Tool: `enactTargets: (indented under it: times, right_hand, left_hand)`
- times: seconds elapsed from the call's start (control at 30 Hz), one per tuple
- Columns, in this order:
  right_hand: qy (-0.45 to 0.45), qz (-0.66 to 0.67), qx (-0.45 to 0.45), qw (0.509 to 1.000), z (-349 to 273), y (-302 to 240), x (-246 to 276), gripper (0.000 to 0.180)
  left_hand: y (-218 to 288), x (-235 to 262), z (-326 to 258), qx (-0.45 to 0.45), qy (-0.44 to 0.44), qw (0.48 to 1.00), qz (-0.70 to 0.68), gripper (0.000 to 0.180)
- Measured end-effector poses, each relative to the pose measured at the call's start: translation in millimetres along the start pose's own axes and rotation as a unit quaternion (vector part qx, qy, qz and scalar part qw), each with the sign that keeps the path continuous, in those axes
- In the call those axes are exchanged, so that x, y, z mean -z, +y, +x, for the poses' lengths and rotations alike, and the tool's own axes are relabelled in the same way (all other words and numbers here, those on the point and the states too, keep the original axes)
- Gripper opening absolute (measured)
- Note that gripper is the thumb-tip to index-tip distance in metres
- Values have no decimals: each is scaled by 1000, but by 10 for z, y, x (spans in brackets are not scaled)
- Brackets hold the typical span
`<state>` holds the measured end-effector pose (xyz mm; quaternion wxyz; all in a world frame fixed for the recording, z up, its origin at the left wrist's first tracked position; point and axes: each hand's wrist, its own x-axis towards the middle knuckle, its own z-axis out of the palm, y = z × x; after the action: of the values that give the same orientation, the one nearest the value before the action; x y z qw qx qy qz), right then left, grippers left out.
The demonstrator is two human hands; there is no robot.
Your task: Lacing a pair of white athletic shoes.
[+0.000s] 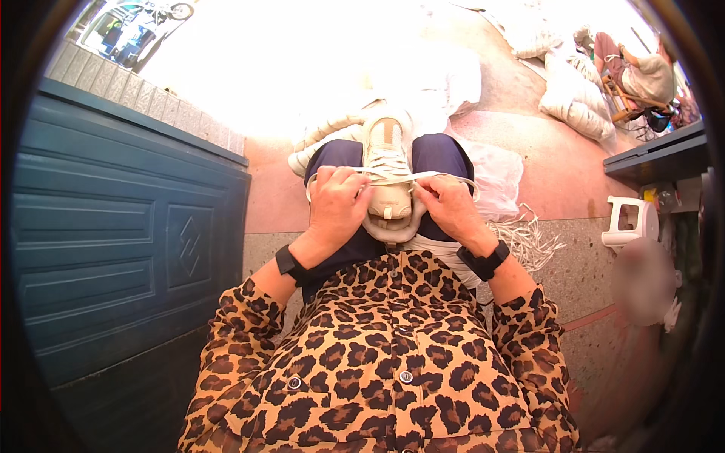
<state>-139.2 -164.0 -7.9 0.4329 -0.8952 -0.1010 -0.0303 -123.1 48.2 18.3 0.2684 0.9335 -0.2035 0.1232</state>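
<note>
A cream lace-up shoe (387, 134) rests between my knees, its toe pointing away and its tongue (389, 204) toward me. Across the upper part of the tongue runs a pale shoelace (393, 178), crossing over itself and looping out to both sides. My left hand (338, 202) pinches the lace at the shoe's left side, fingers curled. At the right side my right hand (451, 205) grips the lace between thumb and fingers. The lower eyelets are laced in crossing rows. Both lace ends are hard to make out.
A blue panelled door (98, 211) stands close on my left. Loose white laces (529, 240) lie on the floor to the right, near a white plastic stool (630, 220). White sacks (575, 98) and a seated person (642, 75) are farther right; a motorcycle (143, 34) is far left.
</note>
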Motion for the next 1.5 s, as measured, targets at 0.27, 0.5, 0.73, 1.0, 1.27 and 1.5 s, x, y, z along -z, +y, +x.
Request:
enactTargets:
  times: [0.27,0.5,0.73,1.0,1.27,1.5]
  right_hand:
    - [26,-34,48,998,-35,-52,2,9]
    - [45,-302,224,926,34,-105,-29,13]
    - [119,164,234,951,215,-828,523,7]
    - [352,339,234,840,283,-1110,1558,15]
    - [186,410,-54,891,335,-681,899,17]
    - [-122,204,-81,968,69,-288,79,20]
  left_hand:
    - [170,-209,434,-50,-111,991,57,10]
    - [-41,-36,745,245,-260,829,-429,21]
    - [248,-364,1059,218,-305,823,-427,36]
    - [102,-28,796,-132,-281,939,145,13]
    - [-118,124,806,-17,-416,907,59,11]
    - [-105,268,377,-449,-95,851,256,9]
